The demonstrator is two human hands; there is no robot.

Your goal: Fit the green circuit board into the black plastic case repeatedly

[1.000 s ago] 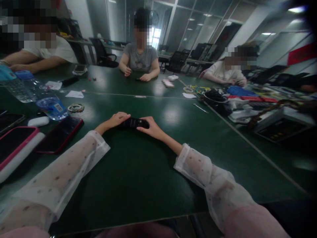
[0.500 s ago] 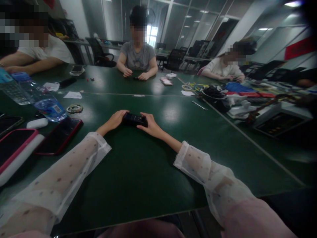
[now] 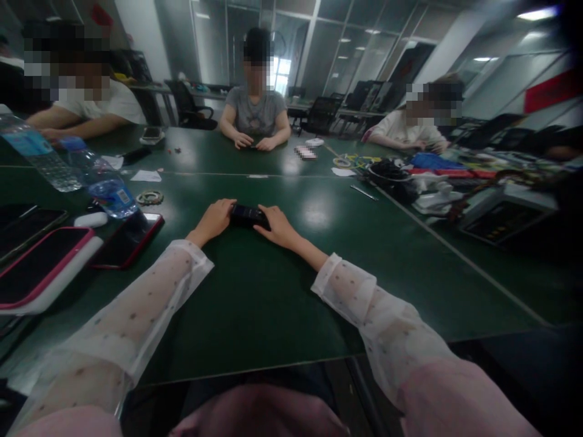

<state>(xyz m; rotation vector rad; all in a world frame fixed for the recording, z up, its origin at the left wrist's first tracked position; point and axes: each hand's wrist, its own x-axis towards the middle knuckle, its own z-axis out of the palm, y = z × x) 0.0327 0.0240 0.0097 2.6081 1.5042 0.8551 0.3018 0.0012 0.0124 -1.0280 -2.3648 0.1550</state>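
Observation:
Between my two hands lies a small black device with a faintly lit screen (image 3: 247,216), low over the green table (image 3: 255,303). My left hand (image 3: 213,222) closes on its left end with the fingers at the far edge. Around the right end my right hand (image 3: 283,229) is curled, thumb along the near side and fingers over the top. The exact kind of device is too dark to make out. Left of my left hand are a red-edged phone (image 3: 130,241) and a bracelet-like ring (image 3: 150,197).
Two water bottles (image 3: 109,188), a white case (image 3: 91,220) and a pink-rimmed phone (image 3: 45,267) are at the left. A wrench (image 3: 363,193), tangled cables (image 3: 353,161) and a metal box (image 3: 507,212) lie to the right. Several people sit around the table, one straight across (image 3: 255,115).
The view has tilted and shifted slightly, so the table things sit a little further right at the left side. Both hands keep their hold on the black device.

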